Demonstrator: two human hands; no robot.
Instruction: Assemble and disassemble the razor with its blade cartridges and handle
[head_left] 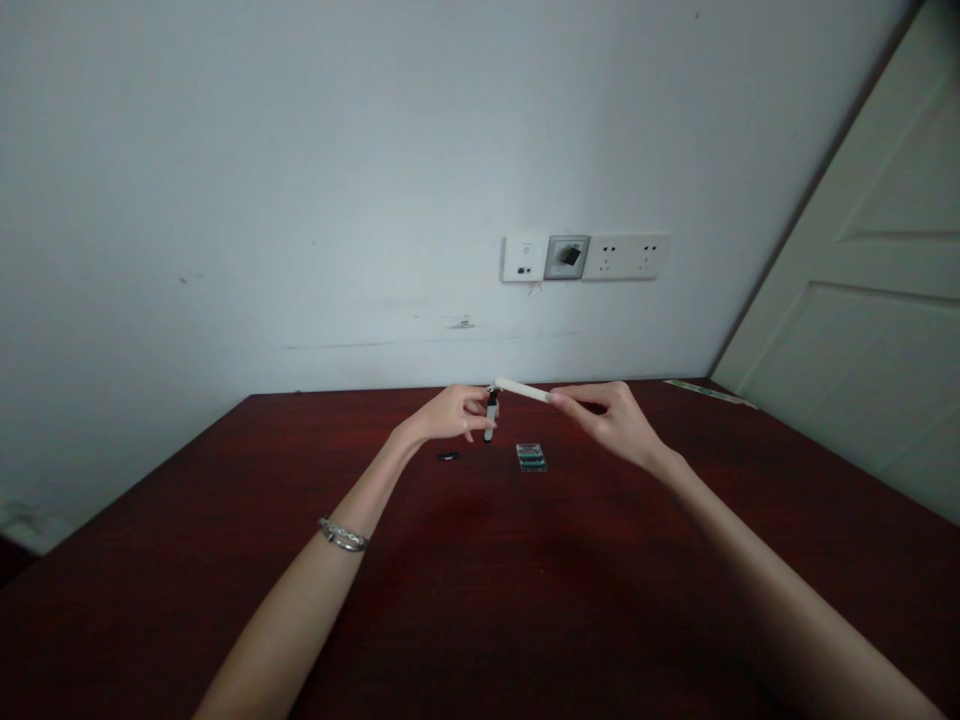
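Note:
My left hand (454, 412) is closed around a short, slim black-and-grey stick-shaped tool (490, 420), which stands nearly upright. A small dark and shiny part sits at its top; its exact kind is too small to make out. My right hand (611, 418) pinches one end of a long white stick (523, 389). This stick slants up to the left, and its far tip meets or nearly meets the top of the tool; contact cannot be told. Below the hands, a small clear case with teal strips (531, 458) and a small black piece (448, 456) lie on the table.
The dark red wooden table (465, 600) runs back to a pale wall (375, 180). Sockets (626, 257) and a black plug (571, 256) are on that wall. A thin green-and-white strip (709, 392) lies at the back right, beside a white door (877, 300).

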